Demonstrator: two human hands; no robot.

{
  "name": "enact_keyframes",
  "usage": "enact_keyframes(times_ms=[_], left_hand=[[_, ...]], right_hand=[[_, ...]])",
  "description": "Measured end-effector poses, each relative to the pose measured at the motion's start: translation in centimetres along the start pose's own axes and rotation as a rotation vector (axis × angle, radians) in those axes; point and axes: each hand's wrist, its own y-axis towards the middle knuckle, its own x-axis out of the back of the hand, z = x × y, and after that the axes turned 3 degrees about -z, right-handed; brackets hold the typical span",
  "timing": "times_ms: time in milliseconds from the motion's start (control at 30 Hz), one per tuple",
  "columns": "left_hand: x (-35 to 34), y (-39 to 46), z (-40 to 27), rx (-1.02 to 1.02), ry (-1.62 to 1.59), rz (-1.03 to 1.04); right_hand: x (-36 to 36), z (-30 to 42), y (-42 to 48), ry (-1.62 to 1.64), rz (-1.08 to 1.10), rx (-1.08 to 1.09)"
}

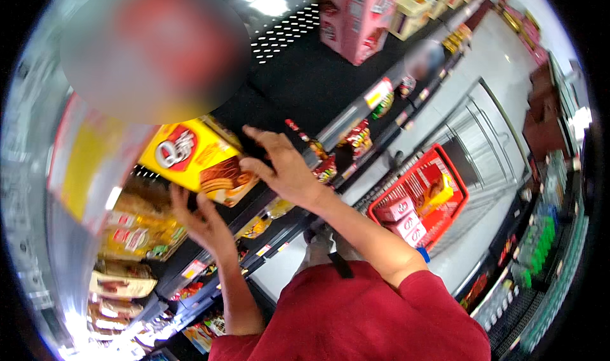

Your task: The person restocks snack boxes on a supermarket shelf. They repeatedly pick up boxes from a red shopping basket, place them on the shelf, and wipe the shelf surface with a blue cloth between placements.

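Observation:
A yellow carton (pixel 195 158) with a chocolate-cake picture and printed writing stands on a black shelf (pixel 286 91). My left hand (pixel 202 227) is at the carton's lower left edge, fingers spread; whether its fingertips touch the carton is unclear. At the other end, my right hand (pixel 286 168) has thumb and forefinger apart. The thumb tip lies at or very near the carton's corner, and the hand is not closed around it. Part of the carton's far side is hidden.
Pink cartons (pixel 357 22) and cream boxes (pixel 414 8) stand further along the shelf. Bagged goods (pixel 143 227) lie left. Small snack packs (pixel 355 139) hang along the shelf edge. A red basket (pixel 450 203) with pink boxes and a yellow pack sits by a cart (pixel 505 156).

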Motion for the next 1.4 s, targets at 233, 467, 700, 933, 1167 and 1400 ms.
enact_keyframes(times_ms=[233,467,700,933,1167,1400], left_hand=[[1.2,-2.3,-2.2,-0.200,0.062,-0.040],[-1.1,-3.6,-4.8,-0.410,0.218,0.143],[-4.4,-6.1,-6.0,-0.407,0.202,0.308],[-8.5,-10.3,-6.8,-0.579,0.217,0.521],[-11.9,-11.8,-7.6,-0.415,0.096,0.780],[-12.5,-14.2,-7.2,-0.312,0.081,0.797]], right_hand=[[4.7,-1.7,-5.9,0.136,-0.129,-0.132],[13.1,-9.4,-16.9,0.127,-0.480,-0.506],[26.6,-21.2,-31.3,-0.166,-0.952,-0.886],[37.5,-34.5,-41.0,-0.547,-0.909,-0.935],[44.6,-42.0,-46.6,-1.113,-0.769,-1.220],[43.4,-41.0,-41.7,-1.009,-0.631,-1.280]])
